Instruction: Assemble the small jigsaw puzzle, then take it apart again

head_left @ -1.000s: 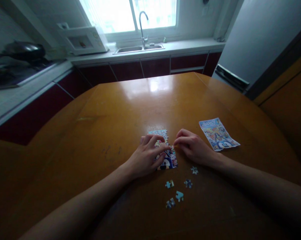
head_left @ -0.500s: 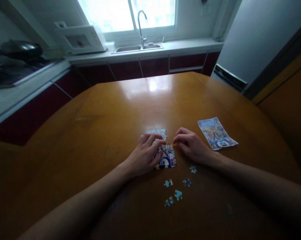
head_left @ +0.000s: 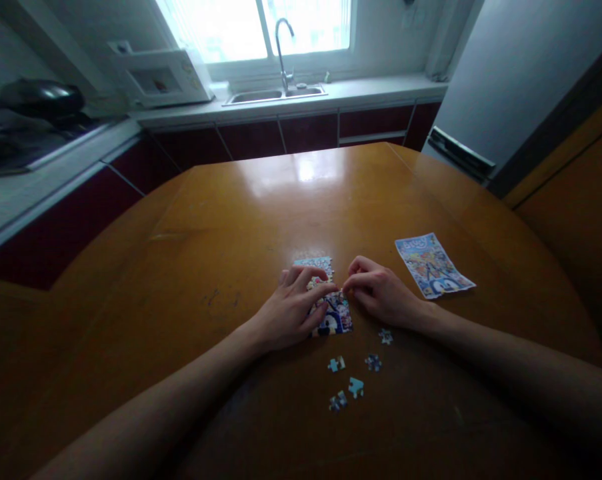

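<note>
A partly assembled jigsaw puzzle lies on the table before me, its right edge uneven. My left hand rests over it with fingers spread, the index finger reaching to the right edge and hiding much of the picture. At that same edge my right hand is closed in a pinch, its fingertips close to the left index fingertip. Whatever sits between the right fingertips is too small and covered to make out. Several loose puzzle pieces are scattered nearer to me, below the right hand.
A creased picture sheet with a similar image lies right of my right hand. The brown wooden table extends toward a counter with a sink. A pan stands on the stove at left; a fridge stands at right.
My right fingertips have shifted slightly left, onto the puzzle's right edge. The left index finger has stretched a little further right. The loose pieces have kept their places.
</note>
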`<act>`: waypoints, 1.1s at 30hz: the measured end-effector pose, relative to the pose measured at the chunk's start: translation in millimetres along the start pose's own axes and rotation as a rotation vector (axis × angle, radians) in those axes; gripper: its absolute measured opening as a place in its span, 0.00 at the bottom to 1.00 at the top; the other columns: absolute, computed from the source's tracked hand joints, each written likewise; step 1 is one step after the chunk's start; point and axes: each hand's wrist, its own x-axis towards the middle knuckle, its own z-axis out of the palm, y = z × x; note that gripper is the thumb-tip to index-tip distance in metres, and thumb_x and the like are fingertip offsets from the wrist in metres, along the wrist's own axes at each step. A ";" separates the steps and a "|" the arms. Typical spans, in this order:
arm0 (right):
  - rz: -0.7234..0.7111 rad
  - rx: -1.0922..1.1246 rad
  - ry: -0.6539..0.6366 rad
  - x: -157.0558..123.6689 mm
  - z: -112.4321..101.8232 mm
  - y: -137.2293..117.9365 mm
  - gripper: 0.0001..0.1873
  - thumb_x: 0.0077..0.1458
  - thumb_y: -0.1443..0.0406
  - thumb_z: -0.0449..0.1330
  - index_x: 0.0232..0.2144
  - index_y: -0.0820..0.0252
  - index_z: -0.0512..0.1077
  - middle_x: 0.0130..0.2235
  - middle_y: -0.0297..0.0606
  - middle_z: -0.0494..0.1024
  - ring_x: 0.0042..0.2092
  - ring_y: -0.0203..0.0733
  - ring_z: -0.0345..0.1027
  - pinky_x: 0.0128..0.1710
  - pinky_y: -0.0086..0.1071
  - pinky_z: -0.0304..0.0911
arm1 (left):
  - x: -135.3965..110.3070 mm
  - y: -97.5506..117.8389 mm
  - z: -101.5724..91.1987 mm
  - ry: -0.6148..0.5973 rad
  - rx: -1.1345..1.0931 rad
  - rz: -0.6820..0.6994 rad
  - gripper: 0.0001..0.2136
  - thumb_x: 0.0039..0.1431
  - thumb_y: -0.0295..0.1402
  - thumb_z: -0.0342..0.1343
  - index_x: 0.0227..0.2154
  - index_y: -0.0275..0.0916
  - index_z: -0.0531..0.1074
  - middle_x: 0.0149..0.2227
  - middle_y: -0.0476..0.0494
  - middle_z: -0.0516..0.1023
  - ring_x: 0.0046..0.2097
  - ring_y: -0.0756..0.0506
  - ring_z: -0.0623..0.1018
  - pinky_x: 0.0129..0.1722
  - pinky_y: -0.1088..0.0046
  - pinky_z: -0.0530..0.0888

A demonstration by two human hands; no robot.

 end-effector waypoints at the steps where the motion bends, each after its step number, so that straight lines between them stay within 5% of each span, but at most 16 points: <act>1: 0.003 -0.002 -0.005 0.0 -0.1 0.1 0.10 0.58 0.73 0.57 0.31 0.58 0.78 0.38 0.38 0.70 0.37 0.38 0.66 0.39 0.35 0.63 | 0.0 0.0 -0.2 0.006 -0.004 -0.002 0.15 0.66 0.32 0.53 0.54 0.46 0.71 0.56 0.40 0.67 0.56 0.37 0.64 0.56 0.53 0.64; 33: 0.011 -0.018 -0.052 2.2 -2.9 2.5 0.11 0.60 0.71 0.58 0.34 0.54 0.80 0.40 0.38 0.73 0.39 0.39 0.68 0.41 0.36 0.64 | -0.3 -2.9 3.5 0.019 0.012 0.013 0.15 0.63 0.29 0.56 0.50 0.49 0.74 0.56 0.42 0.67 0.56 0.37 0.64 0.56 0.52 0.64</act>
